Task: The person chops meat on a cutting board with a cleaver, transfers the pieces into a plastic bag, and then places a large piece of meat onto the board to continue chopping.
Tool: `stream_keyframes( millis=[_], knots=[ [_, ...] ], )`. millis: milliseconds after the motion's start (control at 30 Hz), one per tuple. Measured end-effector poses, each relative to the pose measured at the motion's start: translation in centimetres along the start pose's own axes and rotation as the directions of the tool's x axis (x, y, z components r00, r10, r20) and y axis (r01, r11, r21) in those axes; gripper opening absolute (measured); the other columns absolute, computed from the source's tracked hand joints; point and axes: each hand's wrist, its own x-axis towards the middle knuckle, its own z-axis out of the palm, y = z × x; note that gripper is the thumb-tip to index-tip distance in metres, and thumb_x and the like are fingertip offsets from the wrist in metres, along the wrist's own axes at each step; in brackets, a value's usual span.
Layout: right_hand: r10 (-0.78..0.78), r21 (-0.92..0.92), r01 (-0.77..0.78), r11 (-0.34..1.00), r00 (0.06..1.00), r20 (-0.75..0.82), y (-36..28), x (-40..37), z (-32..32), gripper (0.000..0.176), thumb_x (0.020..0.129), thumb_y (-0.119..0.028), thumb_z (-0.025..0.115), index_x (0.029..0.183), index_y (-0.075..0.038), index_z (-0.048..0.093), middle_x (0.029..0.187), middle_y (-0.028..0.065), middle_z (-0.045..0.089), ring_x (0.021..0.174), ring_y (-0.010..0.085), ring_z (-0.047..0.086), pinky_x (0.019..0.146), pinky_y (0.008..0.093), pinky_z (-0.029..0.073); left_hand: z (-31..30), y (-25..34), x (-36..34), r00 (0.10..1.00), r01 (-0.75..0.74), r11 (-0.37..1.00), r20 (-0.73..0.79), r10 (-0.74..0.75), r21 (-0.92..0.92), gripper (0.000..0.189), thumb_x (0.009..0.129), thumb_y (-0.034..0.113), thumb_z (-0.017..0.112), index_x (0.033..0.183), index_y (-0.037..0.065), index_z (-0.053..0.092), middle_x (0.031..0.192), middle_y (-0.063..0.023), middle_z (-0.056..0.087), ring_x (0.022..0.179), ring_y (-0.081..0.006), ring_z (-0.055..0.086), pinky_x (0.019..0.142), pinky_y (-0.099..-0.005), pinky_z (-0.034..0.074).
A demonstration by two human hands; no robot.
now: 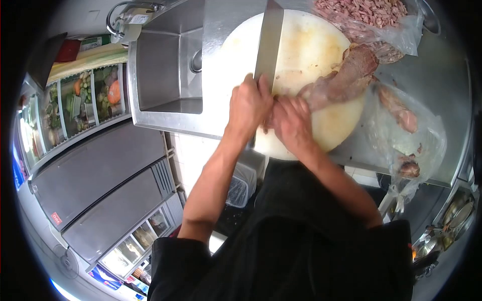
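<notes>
A long, broad knife (269, 42) stands out across the round white cutting board (246, 55), its blade pointing away from me. My left hand (249, 103) is closed around it near the board's front left part. Right beside it, my right hand (292, 118) presses with bent fingers on the near end of a long piece of meat (346, 75). The meat runs from under my fingers up to the board's right edge. Small crumbs of meat lie on the board near the blade.
A steel sink (165, 65) with a tap (113, 25) is at the left. Chopped meat (366, 12) in a plastic bag lies at the back right. More meat pieces (401, 113) rest on clear plastic (429, 135) at the right. Glass-topped cases (75, 105) stand far left.
</notes>
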Motion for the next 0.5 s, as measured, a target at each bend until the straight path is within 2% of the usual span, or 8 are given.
stream_keyframes(
  millis=[67,167,233,367,500],
  knots=[
    [0.022,0.029,-0.022,0.999,1.000,0.014,0.1,0.1,-0.7,0.027,0.083,-0.009,0.067,0.109,-0.003,0.066,0.113,0.0109,0.064,0.110,0.0272,0.060,0.103,0.0419,0.041,-0.2,0.5,1.6,1.000,-0.009,1.000,-0.004,0.009,0.010,0.032,0.099,0.017,0.058,0.080,-0.008,0.058,0.063,-0.0326,0.060,0.061,-0.0516,0.063,0.056,-0.0547,0.052],
    [0.050,0.025,-0.050,0.998,0.999,-0.007,0.2,0.4,-0.8,0.025,0.083,-0.010,0.067,0.108,-0.003,0.065,0.112,0.0106,0.063,0.108,0.0267,0.060,0.102,0.0417,0.041,-4.6,3.6,-1.9,0.989,-0.074,0.995,0.130,0.065,0.068,0.033,0.099,0.017,0.058,0.078,-0.009,0.058,0.065,-0.0333,0.061,0.062,-0.0531,0.062,0.057,-0.0557,0.051],
    [0.057,0.027,-0.057,0.998,0.998,-0.021,0.1,0.3,-0.6,0.025,0.084,-0.011,0.068,0.107,-0.004,0.065,0.111,0.0103,0.063,0.107,0.0264,0.060,0.101,0.0414,0.041,-5.9,3.7,-5.3,0.958,0.145,0.974,0.220,-0.182,0.173,0.032,0.099,0.017,0.059,0.079,-0.008,0.057,0.065,-0.0333,0.061,0.062,-0.0538,0.062,0.056,-0.0569,0.050],
    [0.054,0.037,-0.053,0.998,0.998,-0.027,0.1,0.5,-0.6,0.024,0.084,-0.011,0.068,0.107,-0.004,0.064,0.110,0.0099,0.062,0.106,0.0258,0.059,0.099,0.0408,0.041,-6.9,2.9,-11.3,0.934,0.197,0.953,0.252,-0.254,0.231,0.027,0.100,0.017,0.058,0.084,-0.004,0.056,0.063,-0.0326,0.061,0.061,-0.0528,0.062,0.057,-0.0579,0.051],
    [0.059,0.064,-0.059,0.996,0.998,-0.005,0.2,0.5,-0.4,0.025,0.085,-0.010,0.067,0.109,-0.004,0.063,0.110,0.0097,0.062,0.107,0.0254,0.059,0.099,0.0407,0.041,-3.4,0.6,-10.9,0.956,0.177,0.958,0.192,-0.222,0.224,0.026,0.100,0.014,0.060,0.086,-0.007,0.058,0.061,-0.0314,0.059,0.062,-0.0510,0.063,0.054,-0.0535,0.049]
  ],
)
